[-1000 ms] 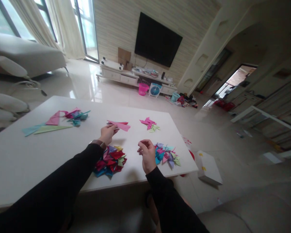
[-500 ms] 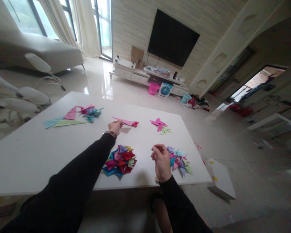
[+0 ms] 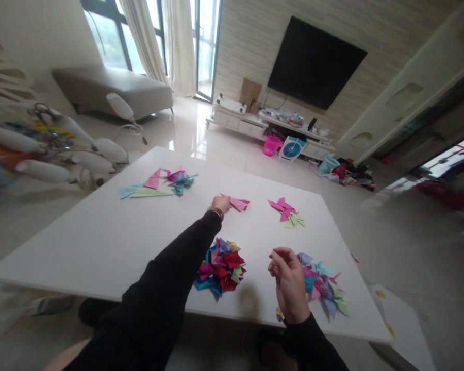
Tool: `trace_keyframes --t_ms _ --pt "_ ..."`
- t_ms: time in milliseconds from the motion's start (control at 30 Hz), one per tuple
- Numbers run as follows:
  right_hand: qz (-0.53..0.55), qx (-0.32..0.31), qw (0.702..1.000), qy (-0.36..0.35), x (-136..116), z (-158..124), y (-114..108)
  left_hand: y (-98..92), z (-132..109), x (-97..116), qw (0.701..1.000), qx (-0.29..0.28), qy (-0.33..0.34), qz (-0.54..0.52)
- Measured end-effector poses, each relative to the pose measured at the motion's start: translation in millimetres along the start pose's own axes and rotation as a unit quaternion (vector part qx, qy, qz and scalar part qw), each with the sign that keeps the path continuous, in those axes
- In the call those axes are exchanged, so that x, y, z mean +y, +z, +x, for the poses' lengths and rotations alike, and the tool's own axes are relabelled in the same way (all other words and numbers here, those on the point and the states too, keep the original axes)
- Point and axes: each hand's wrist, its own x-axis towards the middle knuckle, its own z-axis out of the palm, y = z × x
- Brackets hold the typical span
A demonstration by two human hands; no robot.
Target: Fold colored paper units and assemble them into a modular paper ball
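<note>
My left hand (image 3: 221, 204), arm stretched out over the white table (image 3: 139, 247), pinches one end of a pink folded paper (image 3: 239, 204) with red at its far end. Nearer to me lies a dense pile of colourful folded paper pieces (image 3: 221, 268), partly behind my left sleeve. My right hand (image 3: 290, 283) is raised above the near side, its fingers curled and the thumb against them, with nothing visible in them. Beside it, on the right, sits a second pile of folded papers (image 3: 325, 288), partly hidden by that hand.
At the far left of the table lie flat folded strips and pieces (image 3: 150, 191). Magenta folded papers (image 3: 284, 207) and a light green one (image 3: 294, 221) lie towards the right. A white box (image 3: 402, 319) stands past the right edge. A small yellowish item (image 3: 279, 314) rests at the near edge.
My view has turned left, so everything sits further right. The pink paper in my left hand looks lower, closer to the tabletop. My right hand keeps its curled shape.
</note>
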Motion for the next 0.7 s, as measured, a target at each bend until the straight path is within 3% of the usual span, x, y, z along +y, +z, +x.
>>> trace_keyframes --t_ms 167,267,367,500,600,700 --pt "-0.01 -0.009 1.0 -0.002 7.6 -2.6 2.6 -62.0 4.2 17.0 0.987 0.081 0.079 0.112" --pt "-0.016 -0.006 1.0 -0.007 10.1 -6.1 2.4 -106.9 6.4 27.9 0.966 0.14 0.151 0.158" --pt "-0.021 -0.008 1.0 -0.014 11.0 -9.4 3.2 -139.7 11.4 33.2 0.932 0.186 0.211 0.228" --pt "-0.036 -0.017 0.999 -0.018 14.5 -9.9 6.8 -159.8 24.9 35.6 0.859 0.176 0.265 0.401" --pt "-0.044 -0.023 0.999 -0.02 19.3 -6.7 11.0 -163.8 34.9 38.5 0.846 0.132 0.248 0.454" --pt "-0.042 -0.029 0.998 -0.023 22.3 -2.9 15.4 -165.8 37.1 43.9 0.851 0.13 0.245 0.446"
